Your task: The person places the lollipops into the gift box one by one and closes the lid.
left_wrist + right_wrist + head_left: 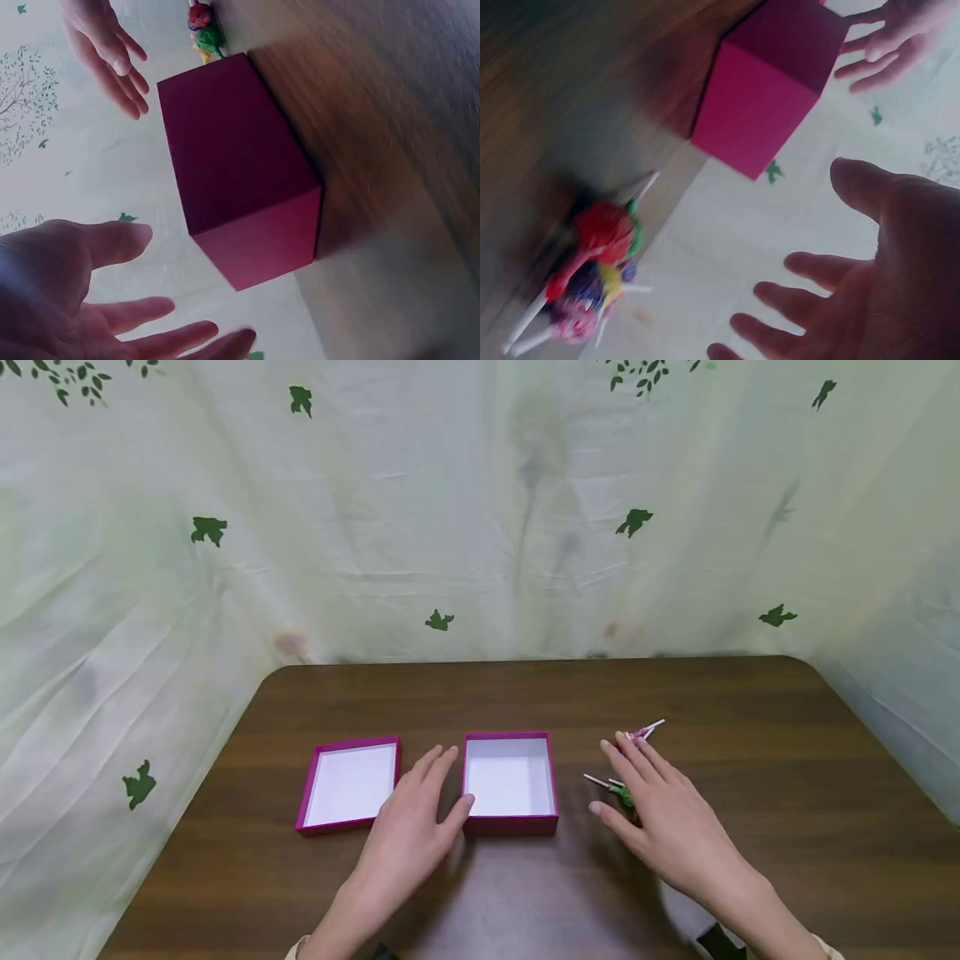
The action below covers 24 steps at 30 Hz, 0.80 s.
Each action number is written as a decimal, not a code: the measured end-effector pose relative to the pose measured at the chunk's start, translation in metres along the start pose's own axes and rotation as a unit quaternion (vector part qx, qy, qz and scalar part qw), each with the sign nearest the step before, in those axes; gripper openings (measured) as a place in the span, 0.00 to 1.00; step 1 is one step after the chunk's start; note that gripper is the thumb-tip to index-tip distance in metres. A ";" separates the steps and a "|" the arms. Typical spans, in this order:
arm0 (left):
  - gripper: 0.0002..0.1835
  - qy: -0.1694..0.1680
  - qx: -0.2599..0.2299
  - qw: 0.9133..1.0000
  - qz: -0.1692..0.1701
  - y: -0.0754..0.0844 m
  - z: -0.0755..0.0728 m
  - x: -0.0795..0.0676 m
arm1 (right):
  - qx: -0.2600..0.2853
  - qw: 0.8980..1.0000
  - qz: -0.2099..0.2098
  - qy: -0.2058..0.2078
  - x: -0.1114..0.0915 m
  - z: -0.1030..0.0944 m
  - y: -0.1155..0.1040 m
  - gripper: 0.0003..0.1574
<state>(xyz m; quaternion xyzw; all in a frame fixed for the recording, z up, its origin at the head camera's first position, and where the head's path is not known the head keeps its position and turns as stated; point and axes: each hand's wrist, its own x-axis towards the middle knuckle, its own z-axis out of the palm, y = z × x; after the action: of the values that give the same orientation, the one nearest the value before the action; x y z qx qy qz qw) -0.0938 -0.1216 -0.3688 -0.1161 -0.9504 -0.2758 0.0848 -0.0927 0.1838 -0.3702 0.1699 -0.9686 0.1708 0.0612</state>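
A magenta box (512, 826) with a white inside stands upright on the table, its top uncovered. To its left lies the matching lid (352, 783), white inside facing up. My left hand (412, 827) hovers between the two with fingers spread, its thumb tip overlapping the box's left edge in the head view. Over on the right, my right hand (671, 822) has its fingers extended above a bunch of wrapped lollipops (604, 232). Red, green, yellow, purple and pink wrappers show in the right wrist view. From the head, that hand hides most of them. Both palms hold nothing.
The brown wooden table (810, 760) has rounded far corners. A pale curtain (465, 527) with green leaf shapes hangs behind it and along its sides. A small black object (722, 942) shows beside the right wrist at the near edge of the view.
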 end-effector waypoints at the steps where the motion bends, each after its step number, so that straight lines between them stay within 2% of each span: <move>1: 0.33 0.001 -0.011 1.000 -0.003 0.000 0.001 0.000 | 0.004 1.000 -0.002 0.003 0.000 -0.002 0.003 0.47; 6: 0.33 -0.014 -0.095 0.995 -0.024 -0.005 0.005 0.003 | 0.008 0.999 -0.024 0.043 -0.001 -0.007 0.018 0.44; 11: 0.30 -0.056 -0.179 0.981 -0.055 -0.010 0.009 0.008 | 0.038 0.994 -0.044 0.092 -0.005 -0.008 0.033 0.37; 14: 0.29 -0.075 -0.191 0.977 -0.061 -0.012 0.011 0.010 | 0.064 0.992 -0.056 0.098 -0.007 -0.009 0.041 0.33; 16: 0.29 -0.081 -0.190 0.976 -0.067 -0.014 0.013 0.011 | 0.082 0.991 -0.062 0.088 -0.007 -0.009 0.045 0.30; 20: 0.29 -0.083 -0.190 0.976 -0.074 -0.016 0.014 0.011 | 0.112 0.991 -0.056 0.055 -0.008 -0.008 0.051 0.26; 24: 0.29 -0.091 -0.187 0.974 -0.087 -0.017 0.015 0.012 | 0.116 0.991 -0.045 0.045 -0.013 -0.007 0.054 0.23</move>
<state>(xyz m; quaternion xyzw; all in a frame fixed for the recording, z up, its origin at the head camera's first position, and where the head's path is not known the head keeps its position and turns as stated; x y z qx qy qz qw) -0.1112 -0.1247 -0.3875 -0.0714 -0.8921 -0.4434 -0.0491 -0.0995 0.2384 -0.3825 0.2113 -0.9300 0.2863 0.0921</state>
